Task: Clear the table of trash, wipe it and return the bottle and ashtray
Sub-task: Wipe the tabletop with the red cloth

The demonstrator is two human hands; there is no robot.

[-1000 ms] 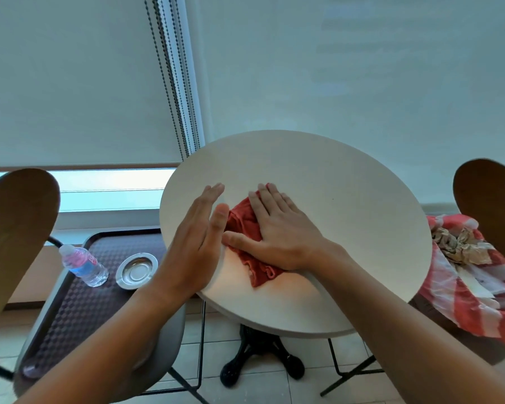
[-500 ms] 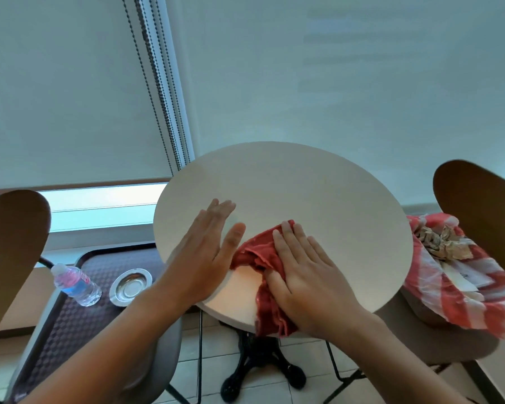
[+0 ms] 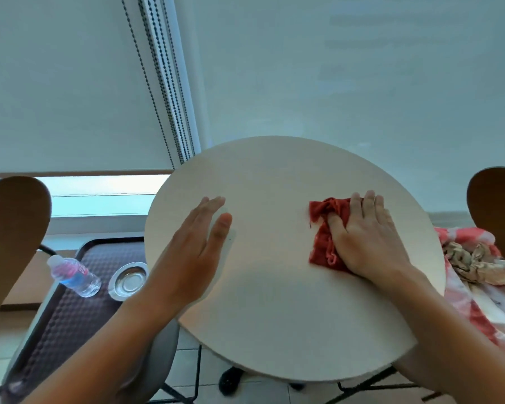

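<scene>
- Clear plastic bottle [image 3: 76, 276] is lying on its side on the tray [image 3: 70, 316], left of and below the table [image 3: 274, 170]; steel ashtray [image 3: 128, 281] is sitting just beside it, nearer the table.
- Left hand [image 3: 197, 252] is resting flat on the table's left part, fingers straight, holding nothing; it's the nearer hand for both.
- Right hand [image 3: 365, 243] is pressing the red cloth [image 3: 325, 228] flat on the table's right part.
- Trash bag [image 3: 478, 275] is sitting right of the table.
</scene>
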